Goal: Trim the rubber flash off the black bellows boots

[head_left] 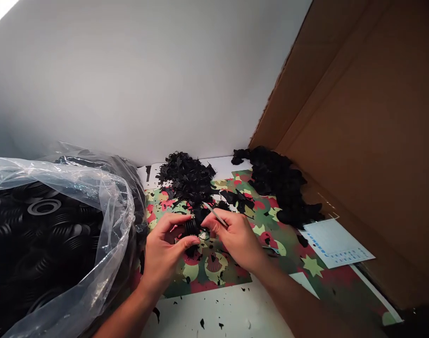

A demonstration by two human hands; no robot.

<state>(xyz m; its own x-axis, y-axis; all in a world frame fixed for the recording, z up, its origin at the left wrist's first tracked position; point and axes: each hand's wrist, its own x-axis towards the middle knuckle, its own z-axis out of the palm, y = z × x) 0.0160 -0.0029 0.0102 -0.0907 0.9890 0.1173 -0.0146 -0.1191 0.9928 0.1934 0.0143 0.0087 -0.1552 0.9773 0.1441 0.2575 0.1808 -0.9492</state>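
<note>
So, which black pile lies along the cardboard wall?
The lumpy right-hand pile, beside the cardboard wall; the left pile is loose shreds by the pale wall.

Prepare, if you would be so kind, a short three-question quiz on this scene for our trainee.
1. Multiple choice: what does the left hand hold?
A) the card
B) a ribbed part
C) the patterned sheet

2. True or false: the clear bag is to the left of both hands.

3. Fill in the blank: the thin tool is held in the ____ hand.

Key: 1: B; 2: true; 3: right.
</note>
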